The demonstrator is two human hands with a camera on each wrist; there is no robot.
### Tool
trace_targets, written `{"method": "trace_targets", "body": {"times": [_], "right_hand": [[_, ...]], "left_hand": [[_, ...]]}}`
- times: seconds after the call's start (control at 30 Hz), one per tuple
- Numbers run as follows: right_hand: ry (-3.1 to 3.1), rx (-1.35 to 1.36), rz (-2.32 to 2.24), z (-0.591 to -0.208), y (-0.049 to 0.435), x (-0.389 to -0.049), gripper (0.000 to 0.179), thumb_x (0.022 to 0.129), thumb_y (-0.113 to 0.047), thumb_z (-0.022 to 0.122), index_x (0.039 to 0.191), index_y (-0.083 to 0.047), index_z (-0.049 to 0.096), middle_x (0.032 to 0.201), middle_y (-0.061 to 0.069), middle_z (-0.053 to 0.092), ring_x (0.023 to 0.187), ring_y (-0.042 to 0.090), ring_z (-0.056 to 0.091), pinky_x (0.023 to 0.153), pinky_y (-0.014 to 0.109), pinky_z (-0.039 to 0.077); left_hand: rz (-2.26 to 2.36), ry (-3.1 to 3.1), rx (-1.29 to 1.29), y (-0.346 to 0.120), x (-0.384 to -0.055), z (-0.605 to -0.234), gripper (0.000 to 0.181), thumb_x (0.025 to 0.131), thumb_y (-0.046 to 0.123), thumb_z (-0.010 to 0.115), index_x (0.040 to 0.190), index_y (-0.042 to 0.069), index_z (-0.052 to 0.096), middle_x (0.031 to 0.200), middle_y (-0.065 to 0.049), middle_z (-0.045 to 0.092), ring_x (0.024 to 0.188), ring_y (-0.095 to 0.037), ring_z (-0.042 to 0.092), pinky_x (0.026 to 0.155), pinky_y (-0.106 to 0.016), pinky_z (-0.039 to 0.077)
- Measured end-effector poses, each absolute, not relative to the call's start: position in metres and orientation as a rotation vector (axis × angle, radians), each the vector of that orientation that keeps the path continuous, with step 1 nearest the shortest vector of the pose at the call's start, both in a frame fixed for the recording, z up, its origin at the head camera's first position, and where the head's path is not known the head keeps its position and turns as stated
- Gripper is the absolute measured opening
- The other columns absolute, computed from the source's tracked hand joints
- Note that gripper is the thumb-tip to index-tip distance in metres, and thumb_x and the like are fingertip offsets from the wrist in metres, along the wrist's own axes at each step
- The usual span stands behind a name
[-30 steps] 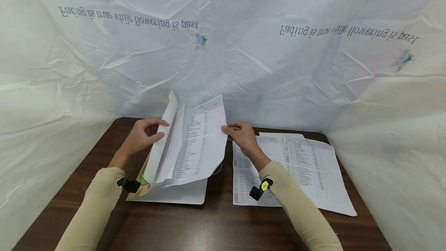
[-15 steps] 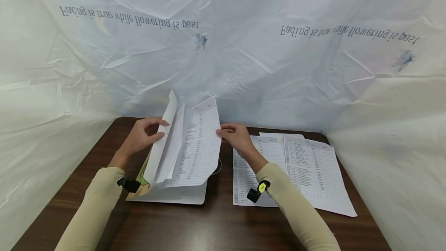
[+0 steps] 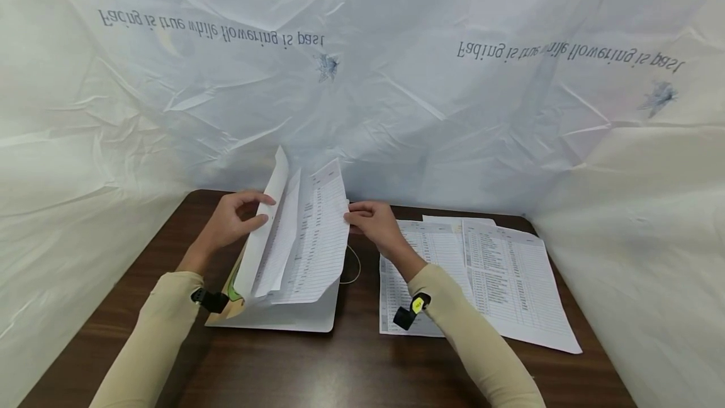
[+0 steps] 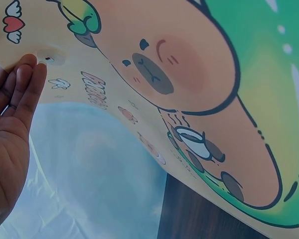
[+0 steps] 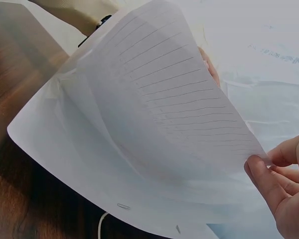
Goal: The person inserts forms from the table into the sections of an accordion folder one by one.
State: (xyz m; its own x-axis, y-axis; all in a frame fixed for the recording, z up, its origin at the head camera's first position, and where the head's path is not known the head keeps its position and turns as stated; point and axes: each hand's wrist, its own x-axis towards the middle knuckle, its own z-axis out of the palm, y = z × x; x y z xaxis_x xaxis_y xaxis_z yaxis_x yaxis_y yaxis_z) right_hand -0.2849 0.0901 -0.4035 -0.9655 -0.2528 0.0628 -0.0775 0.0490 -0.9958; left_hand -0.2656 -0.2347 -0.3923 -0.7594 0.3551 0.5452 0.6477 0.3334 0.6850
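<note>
On the left of the table an expanding-style folder stands part open, its raised cover (image 3: 279, 175) pinched at the upper edge by my left hand (image 3: 229, 222). In the left wrist view the outside of that cover shows a cartoon animal (image 4: 189, 84) on cream and green. My right hand (image 3: 376, 225) pinches the right edge of a printed, lined sheet (image 3: 317, 238), which stands tilted inside the folder. In the right wrist view thumb and fingers grip the sheet's edge. Another printed sheet (image 3: 280, 238) leans between it and the cover. The folder's white back panel (image 3: 303, 320) lies on the table.
Several overlapping printed sheets (image 3: 510, 282) lie on the right of the brown wooden table (image 3: 283, 370). An elastic cord (image 3: 359, 266) loops from the folder's right side. White plastic sheeting (image 3: 385, 99) hangs behind and at both sides.
My right hand has moved left, bringing the gripped sheet deeper over the folder and more upright. More of the elastic cord shows. My left hand and the cover have stayed in place.
</note>
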Motion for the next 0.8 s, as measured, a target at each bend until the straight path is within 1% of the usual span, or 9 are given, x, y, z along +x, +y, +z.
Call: {"method": "trace_targets", "body": {"times": [0.13,0.3,0.43,0.57,0.67,0.8], "right_hand": [[2.169,-0.341,-2.059,-0.405,0.086,-0.286,0.03,0.095,-0.005,0.068,0.123,0.006,0.068,0.114,0.022,0.072,0.098,0.023,0.073,0.089,0.046,0.057],[2.159,-0.358,-2.035,-0.408,0.082,-0.286,0.031,0.096,-0.005,0.068,0.125,0.005,0.068,0.116,0.022,0.072,0.101,0.025,0.072,0.092,0.051,0.055],[2.17,-0.378,-2.01,-0.409,0.077,-0.286,0.031,0.096,-0.006,0.069,0.125,0.004,0.068,0.116,0.022,0.071,0.101,0.024,0.072,0.088,0.043,0.058],[2.181,-0.38,-1.999,-0.412,0.072,-0.286,0.031,0.096,-0.007,0.07,0.125,0.003,0.068,0.114,0.02,0.072,0.093,0.02,0.073,0.081,0.034,0.059],[2.168,-0.373,-1.996,-0.413,0.068,-0.286,0.032,0.095,-0.006,0.07,0.126,0.003,0.068,0.114,0.021,0.072,0.092,0.021,0.073,0.081,0.034,0.06],[2.162,-0.379,-1.986,-0.415,0.062,-0.286,0.033,0.095,-0.006,0.071,0.126,0.002,0.068,0.115,0.02,0.072,0.096,0.023,0.073,0.081,0.034,0.059]], "left_hand": [[-1.386,-2.304,-0.898,-0.231,-0.259,-0.385,0.025,0.086,-0.011,0.067,0.11,-0.015,0.068,0.111,-0.029,0.067,0.096,-0.02,0.063,0.083,-0.015,0.05],[-1.389,-2.299,-0.891,-0.232,-0.261,-0.387,0.024,0.086,-0.012,0.068,0.11,-0.013,0.068,0.11,-0.028,0.067,0.093,-0.019,0.062,0.081,-0.015,0.05],[-1.396,-2.29,-0.889,-0.234,-0.262,-0.389,0.023,0.086,-0.012,0.068,0.109,-0.013,0.068,0.11,-0.027,0.067,0.093,-0.021,0.062,0.08,-0.016,0.051],[-1.4,-2.284,-0.893,-0.233,-0.261,-0.388,0.024,0.086,-0.012,0.068,0.109,-0.013,0.068,0.11,-0.026,0.068,0.092,-0.023,0.062,0.08,-0.016,0.051],[-1.395,-2.274,-0.896,-0.237,-0.267,-0.396,0.025,0.085,-0.012,0.068,0.11,-0.011,0.069,0.11,-0.025,0.068,0.093,-0.019,0.062,0.081,-0.015,0.05],[-1.386,-2.257,-0.904,-0.245,-0.281,-0.412,0.028,0.085,-0.012,0.069,0.112,-0.007,0.07,0.112,-0.023,0.069,0.096,-0.015,0.062,0.082,-0.014,0.05]]}}
